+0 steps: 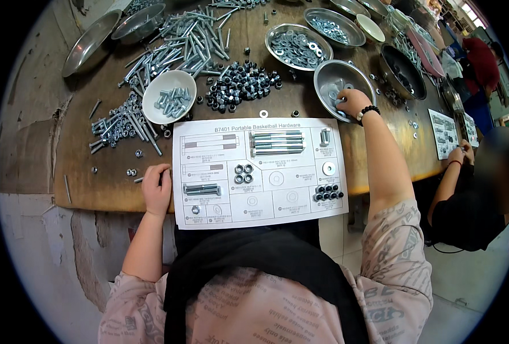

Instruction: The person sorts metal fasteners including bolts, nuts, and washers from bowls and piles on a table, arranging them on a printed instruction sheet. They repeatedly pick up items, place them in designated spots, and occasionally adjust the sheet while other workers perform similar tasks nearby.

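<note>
My right hand (354,105), with a dark beaded bracelet at the wrist, reaches into a steel bowl (321,80) that holds a few flat washers (333,92). Its fingers are pinched on a washer near the bowl's middle. At the table's near edge my left hand (156,188) rests beside the paper sheet (246,192), thumb apart from the fingers and nothing seen in it. On the sheet, in printed boxes, lie long bolts (277,143), shorter bolts (202,190), black-topped lock nuts (328,193), more nuts (243,173), a large washer (328,168) and short bolts (324,136).
Beyond the sheet are a white bowl of short bolts (161,86), a pile of lock nuts (240,85) and heaped long bolts (188,40). A washer bowl (270,57) and a dark pan (421,94) stand farther right. Another person (466,195) works at the right with a similar sheet (441,135).
</note>
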Demonstrator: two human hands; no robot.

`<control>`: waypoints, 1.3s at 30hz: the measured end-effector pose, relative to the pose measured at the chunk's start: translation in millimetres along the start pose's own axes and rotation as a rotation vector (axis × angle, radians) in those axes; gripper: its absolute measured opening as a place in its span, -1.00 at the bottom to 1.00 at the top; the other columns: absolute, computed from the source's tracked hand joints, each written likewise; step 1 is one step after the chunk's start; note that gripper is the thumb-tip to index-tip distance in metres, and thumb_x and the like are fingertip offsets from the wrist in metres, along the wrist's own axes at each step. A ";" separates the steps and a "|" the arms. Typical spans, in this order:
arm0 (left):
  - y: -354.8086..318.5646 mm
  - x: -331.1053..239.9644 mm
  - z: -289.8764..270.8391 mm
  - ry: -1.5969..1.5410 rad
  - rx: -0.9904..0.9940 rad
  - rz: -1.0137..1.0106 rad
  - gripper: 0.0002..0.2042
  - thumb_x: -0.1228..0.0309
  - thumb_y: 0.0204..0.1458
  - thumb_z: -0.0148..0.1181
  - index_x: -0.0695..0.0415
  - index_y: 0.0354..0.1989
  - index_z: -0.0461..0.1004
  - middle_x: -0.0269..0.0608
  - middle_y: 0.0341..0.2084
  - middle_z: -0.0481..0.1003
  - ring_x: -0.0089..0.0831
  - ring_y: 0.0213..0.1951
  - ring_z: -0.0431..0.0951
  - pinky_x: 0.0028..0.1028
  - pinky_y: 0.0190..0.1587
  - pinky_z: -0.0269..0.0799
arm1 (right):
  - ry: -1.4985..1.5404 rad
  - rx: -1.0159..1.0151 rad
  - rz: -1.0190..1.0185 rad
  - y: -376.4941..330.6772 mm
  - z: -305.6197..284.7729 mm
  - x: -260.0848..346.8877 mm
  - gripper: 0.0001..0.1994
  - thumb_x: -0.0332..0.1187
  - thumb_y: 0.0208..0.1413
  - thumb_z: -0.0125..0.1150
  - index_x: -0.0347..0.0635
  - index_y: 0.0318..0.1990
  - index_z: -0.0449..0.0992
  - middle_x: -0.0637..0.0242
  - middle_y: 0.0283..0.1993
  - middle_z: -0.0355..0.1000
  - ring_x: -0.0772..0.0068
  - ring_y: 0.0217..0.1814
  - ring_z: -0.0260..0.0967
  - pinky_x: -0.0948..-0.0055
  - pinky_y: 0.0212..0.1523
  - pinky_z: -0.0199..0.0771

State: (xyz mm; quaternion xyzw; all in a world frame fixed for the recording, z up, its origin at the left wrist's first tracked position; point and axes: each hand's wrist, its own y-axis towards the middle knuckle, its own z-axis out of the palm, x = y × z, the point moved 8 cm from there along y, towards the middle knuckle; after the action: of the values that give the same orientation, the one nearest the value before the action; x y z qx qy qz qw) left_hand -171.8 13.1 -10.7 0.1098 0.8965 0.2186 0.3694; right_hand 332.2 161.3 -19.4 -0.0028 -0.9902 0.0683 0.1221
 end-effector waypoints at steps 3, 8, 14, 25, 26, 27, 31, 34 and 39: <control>-2.7 1.8 -1.3 0.012 -0.007 -0.001 -0.92 0.59 -0.11 0.07 0.22 -0.41 0.44 -0.13 -0.53 0.39 -0.30 -0.49 0.40 -0.46 -0.43 0.30 | -0.017 0.010 0.005 2.8 3.2 -2.6 -0.75 -0.29 -0.24 0.27 -0.17 -0.34 0.52 0.10 -0.35 0.45 0.11 -0.25 0.39 0.32 -0.20 0.37; 0.2 -0.9 -1.1 -0.014 -0.028 -0.001 -0.92 0.58 -0.12 0.08 0.21 -0.42 0.45 -0.16 -0.58 0.38 -0.32 -0.56 0.38 -0.46 -0.50 0.28 | -0.063 0.073 0.051 -0.4 1.7 -7.3 -0.76 -0.28 -0.22 0.29 -0.17 -0.37 0.50 0.10 -0.29 0.43 0.11 -0.21 0.37 0.29 -0.17 0.36; -2.1 3.3 -4.7 -0.025 -0.019 -0.069 -0.92 0.58 -0.13 0.08 0.21 -0.43 0.46 -0.16 -0.59 0.38 -0.33 -0.57 0.37 -0.46 -0.52 0.26 | 0.073 -0.358 -0.033 10.1 -58.3 47.5 -0.82 -0.32 -0.10 0.16 -0.13 -0.31 0.51 0.15 -0.30 0.41 0.11 -0.21 0.36 0.27 -0.19 0.35; 1.7 4.1 -4.3 -0.049 -0.004 -0.075 -0.94 0.60 -0.16 0.08 0.22 -0.48 0.45 -0.18 -0.64 0.36 -0.36 -0.63 0.34 -0.46 -0.55 0.23 | -0.067 -0.257 -0.176 98.8 -26.4 117.6 -0.64 -0.34 -0.21 0.27 -0.08 -0.15 0.45 0.17 -0.12 0.36 0.12 -0.05 0.30 0.29 -0.04 0.32; 1.3 4.5 -4.7 -0.055 -0.009 -0.079 -0.94 0.61 -0.17 0.08 0.22 -0.48 0.45 -0.18 -0.64 0.36 -0.35 -0.62 0.35 -0.45 -0.55 0.24 | -0.066 -0.251 -0.172 105.3 -24.5 123.9 -0.61 -0.34 -0.21 0.27 -0.10 -0.13 0.44 0.15 -0.09 0.35 0.12 -0.03 0.29 0.30 -0.02 0.30; 1.6 4.3 -5.0 -0.062 -0.013 -0.083 -0.94 0.61 -0.17 0.08 0.22 -0.49 0.45 -0.17 -0.64 0.37 -0.34 -0.61 0.36 -0.45 -0.55 0.24 | -0.076 -0.237 -0.174 111.4 -24.0 131.7 -0.58 -0.36 -0.23 0.26 -0.10 -0.10 0.41 0.15 -0.05 0.33 0.11 -0.01 0.28 0.31 0.00 0.30; 3.3 4.4 -4.3 -0.056 -0.009 -0.086 -0.94 0.62 -0.19 0.09 0.21 -0.51 0.45 -0.17 -0.64 0.39 -0.29 -0.59 0.38 -0.43 -0.53 0.27 | -0.068 -0.231 -0.253 143.7 -8.8 140.9 -0.59 -0.38 -0.21 0.22 -0.08 -0.08 0.41 0.19 -0.03 0.32 0.13 0.02 0.26 0.29 0.02 0.29; 2.2 9.5 -2.2 -0.059 0.010 -0.115 -0.94 0.61 -0.20 0.09 0.20 -0.51 0.46 -0.18 -0.64 0.39 -0.28 -0.59 0.38 -0.41 -0.52 0.27 | -0.165 -0.151 -0.249 165.9 6.7 138.4 -0.61 -0.37 -0.16 0.19 -0.03 -0.06 0.41 0.26 -0.02 0.32 0.19 0.02 0.27 0.28 0.00 0.32; 2.2 6.4 -4.5 -0.037 0.026 -0.060 -0.92 0.64 -0.19 0.07 0.22 -0.50 0.43 -0.16 -0.63 0.37 -0.29 -0.59 0.36 -0.43 -0.53 0.25 | -0.451 -0.132 -0.225 160.7 -3.2 162.8 -0.77 -0.39 -0.05 0.02 0.00 -0.20 0.49 0.26 -0.14 0.41 0.26 -0.08 0.36 0.30 -0.15 0.38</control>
State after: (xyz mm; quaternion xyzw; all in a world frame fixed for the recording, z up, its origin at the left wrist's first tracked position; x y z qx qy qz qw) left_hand -179.4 15.9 -10.8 0.0915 0.8953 0.1936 0.3907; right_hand 173.2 324.6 1.1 0.1146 -0.9888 -0.0115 -0.0953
